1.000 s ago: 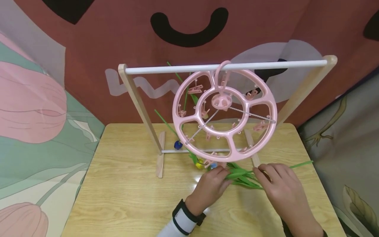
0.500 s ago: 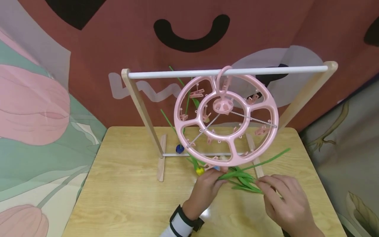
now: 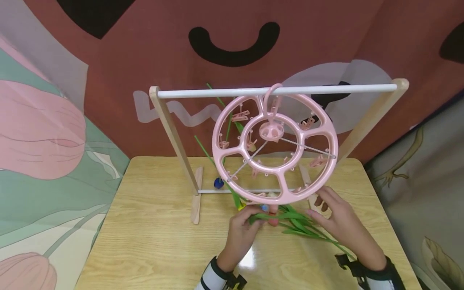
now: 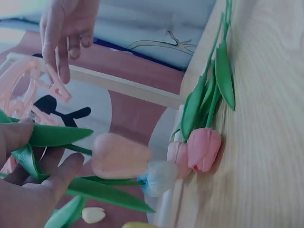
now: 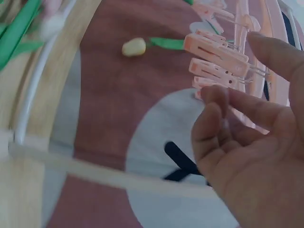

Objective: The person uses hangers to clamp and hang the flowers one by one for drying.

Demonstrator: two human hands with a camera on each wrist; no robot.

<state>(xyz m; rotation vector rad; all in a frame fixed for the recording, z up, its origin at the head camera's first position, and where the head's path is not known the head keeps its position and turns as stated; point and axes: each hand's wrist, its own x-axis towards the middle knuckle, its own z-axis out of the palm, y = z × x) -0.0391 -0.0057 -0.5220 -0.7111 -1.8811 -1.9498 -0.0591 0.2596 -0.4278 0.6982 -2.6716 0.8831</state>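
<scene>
Pale wood table (image 3: 137, 249) — reddish-brown backdrop (image 3: 156, 52), black curve (image 3: 233, 59) — flower-printed hanging (image 3: 40, 133) at left.

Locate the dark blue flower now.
The dark blue flower shows left of centre in the head view, near the left end of the lower white bar.

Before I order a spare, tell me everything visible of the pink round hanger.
The pink round hanger looks like glossy plastic: two concentric rings joined by spokes, with pale strands running from a small hub to the outer ring. Its hook loops over the white bar, and it seems to hang tilted. Pink clips dangle from the rings; one appears to hold a cream tulip by its greenery. The right hand is close to its rim; contact is unclear.
</scene>
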